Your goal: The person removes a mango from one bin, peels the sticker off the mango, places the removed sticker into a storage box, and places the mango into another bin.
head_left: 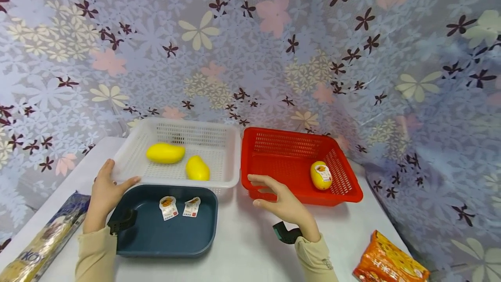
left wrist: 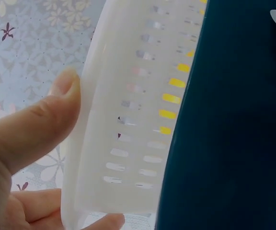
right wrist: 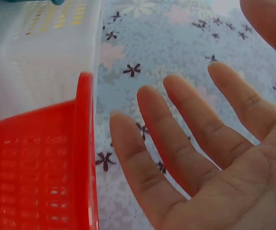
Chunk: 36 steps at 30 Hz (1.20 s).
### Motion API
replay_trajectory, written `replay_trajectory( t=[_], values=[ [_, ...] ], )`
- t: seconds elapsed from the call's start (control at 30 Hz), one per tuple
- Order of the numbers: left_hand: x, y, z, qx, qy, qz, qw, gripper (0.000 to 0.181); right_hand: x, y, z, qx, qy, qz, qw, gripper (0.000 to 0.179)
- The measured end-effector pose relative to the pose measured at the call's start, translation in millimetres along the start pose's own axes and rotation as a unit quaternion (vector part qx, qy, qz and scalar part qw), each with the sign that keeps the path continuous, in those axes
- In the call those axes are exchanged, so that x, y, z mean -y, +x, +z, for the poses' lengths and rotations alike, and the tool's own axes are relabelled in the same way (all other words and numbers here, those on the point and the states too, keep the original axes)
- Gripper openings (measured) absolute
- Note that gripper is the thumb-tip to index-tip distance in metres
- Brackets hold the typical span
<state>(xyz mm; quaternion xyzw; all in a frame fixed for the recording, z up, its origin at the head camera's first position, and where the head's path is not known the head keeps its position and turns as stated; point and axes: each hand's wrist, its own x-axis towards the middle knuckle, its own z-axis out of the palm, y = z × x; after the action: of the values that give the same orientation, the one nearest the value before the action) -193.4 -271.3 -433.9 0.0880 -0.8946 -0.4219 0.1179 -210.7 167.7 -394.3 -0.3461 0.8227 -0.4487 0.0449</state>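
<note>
My left hand (head_left: 103,197) is at the front left corner of a white plastic basket (head_left: 135,169), its thumb on the front rim and its fingers round the corner in the left wrist view. Two yellow mangoes, one lying lengthwise (head_left: 165,153) and one at an angle (head_left: 197,168), are in that basket. With fingers spread and nothing held, my right hand (head_left: 283,203) hovers by the front left corner of a red basket (head_left: 282,166). A mango with a white sticker (head_left: 321,175) rests at the red basket's right side.
A dark blue tray (head_left: 164,240) stands before the white basket, with two mango-picture labels (head_left: 168,207) on its floor. A long shiny packet (head_left: 48,240) lies at the left. An orange snack bag (head_left: 389,260) is at the front right. Flowered cloth (head_left: 250,47) hangs behind.
</note>
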Motion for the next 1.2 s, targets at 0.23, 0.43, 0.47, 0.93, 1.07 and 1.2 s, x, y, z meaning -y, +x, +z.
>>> replay_trajectory(
  t=[0.23, 0.43, 0.47, 0.93, 1.07, 1.2],
  values=[
    [-9.4, -4.4, 1.9, -0.029, 0.022, -0.024, 0.9991, 0.094, -9.6, -14.7, -3.2, -0.03, 0.011, 0.016, 0.9994, 0.056],
    [-17.0, -9.4, 6.1, -0.06, 0.04, -0.022, 0.9972, 0.085, -13.6, -24.8, -12.4, -0.043, 0.021, 0.036, 0.9982, 0.056],
    [-18.5, -10.6, 7.1, -0.066, 0.042, -0.022, 0.9967, 0.083, -15.1, -27.0, -14.9, -0.049, 0.02, 0.04, 0.9978, 0.056],
    [-27.6, -18.1, 17.7, -0.114, 0.058, -0.024, 0.9915, 0.071, -44.9, -69.9, -69.6, -0.222, 0.013, 0.069, 0.9724, 0.055],
    [-31.0, -20.8, 19.2, -0.131, 0.066, -0.014, 0.9891, 0.067, -52.3, -80.8, -79.4, -0.279, -0.003, 0.093, 0.9558, 0.056],
    [-37.9, -24.2, 21.3, -0.151, 0.075, 0.007, 0.9856, 0.06, -64.0, -89.3, -87.0, -0.34, -0.014, 0.14, 0.9299, 0.058]
  ],
)
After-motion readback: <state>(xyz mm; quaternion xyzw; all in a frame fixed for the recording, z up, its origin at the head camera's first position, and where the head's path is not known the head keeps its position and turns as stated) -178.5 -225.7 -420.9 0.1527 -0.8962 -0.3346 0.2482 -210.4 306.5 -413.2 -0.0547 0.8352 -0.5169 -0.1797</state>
